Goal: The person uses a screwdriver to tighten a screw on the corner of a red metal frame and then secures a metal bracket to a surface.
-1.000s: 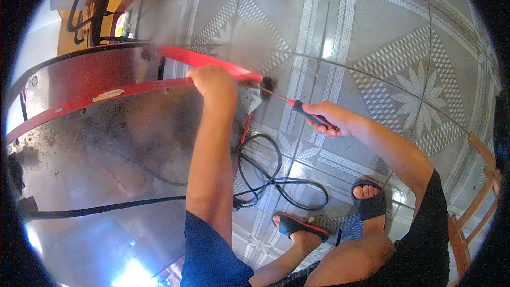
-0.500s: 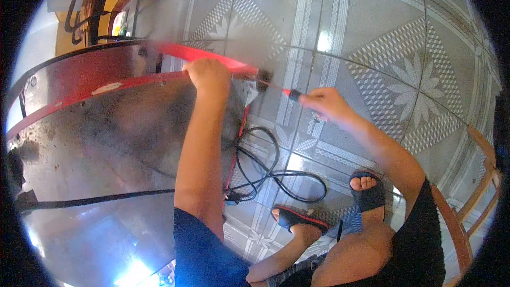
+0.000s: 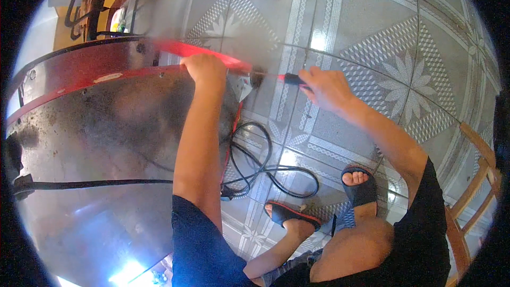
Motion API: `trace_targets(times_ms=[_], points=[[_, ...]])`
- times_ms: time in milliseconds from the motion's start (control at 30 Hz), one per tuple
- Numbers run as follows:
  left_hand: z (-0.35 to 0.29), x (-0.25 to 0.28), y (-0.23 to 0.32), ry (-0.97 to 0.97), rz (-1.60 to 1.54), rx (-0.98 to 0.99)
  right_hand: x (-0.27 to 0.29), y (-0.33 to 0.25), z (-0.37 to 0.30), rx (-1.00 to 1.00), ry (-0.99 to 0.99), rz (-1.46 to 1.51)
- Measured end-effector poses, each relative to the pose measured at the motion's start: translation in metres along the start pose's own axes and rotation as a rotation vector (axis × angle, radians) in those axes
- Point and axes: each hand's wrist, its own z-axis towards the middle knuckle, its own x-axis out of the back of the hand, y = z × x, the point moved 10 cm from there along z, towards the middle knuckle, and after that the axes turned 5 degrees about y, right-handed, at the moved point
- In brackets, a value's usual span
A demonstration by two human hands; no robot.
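My left hand (image 3: 206, 70) is closed over the upper edge of a red metal frame (image 3: 234, 62), near its right end. This frame runs along a scratched, dark-spotted metal panel (image 3: 122, 111). My right hand (image 3: 328, 86) grips a screwdriver (image 3: 292, 79) by its black handle with a red collar. The thin shaft points left at the frame's end, lying almost level. A dark, blurred part (image 3: 257, 78) at that corner hides whether the tip touches anything. Just below it is a small bright metal corner piece (image 3: 241, 87).
A looped black power cord (image 3: 292, 170) lies on the patterned tile floor (image 3: 340, 127) by my sandalled feet. Across the panel runs a black strap or cable (image 3: 101, 184). A wooden chair (image 3: 473, 196) stands at the right, and a dark metal rack (image 3: 90, 8) at the far left.
My right hand has risen slightly and turned, bringing the screwdriver from a slant to nearly level. My left hand keeps its grip on the frame. The whole view has shifted a little.
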Motion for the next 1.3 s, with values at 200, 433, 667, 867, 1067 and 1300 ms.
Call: trace_targets(times_ms=[200, 433, 667, 867, 1067, 1300], points=[[-0.004, -0.003, -0.004, 0.044, 0.028, 0.014, -0.075, 0.027, -0.051, -0.991, -0.395, 1.151], [0.000, -0.003, 0.004, -0.010, 0.017, 0.025, -0.088, 0.035, -0.051, -0.618, -0.379, 0.661], [-0.002, 0.001, 0.000, 0.029, 0.039, 0.046, -0.079, 0.025, -0.049, -0.545, -0.298, 0.724], [-0.002, -0.007, -0.003, -0.016, 0.009, 0.014, -0.106, 0.003, -0.067, -0.880, -0.667, 1.351], [-0.004, -0.003, 0.002, -0.027, 0.009, 0.020, -0.055, 0.004, -0.027, -0.013, -0.207, 0.034], [-0.002, -0.003, 0.003, 0.020, 0.022, -0.021, -0.094, 0.024, -0.053, -0.430, -0.352, 0.500]])
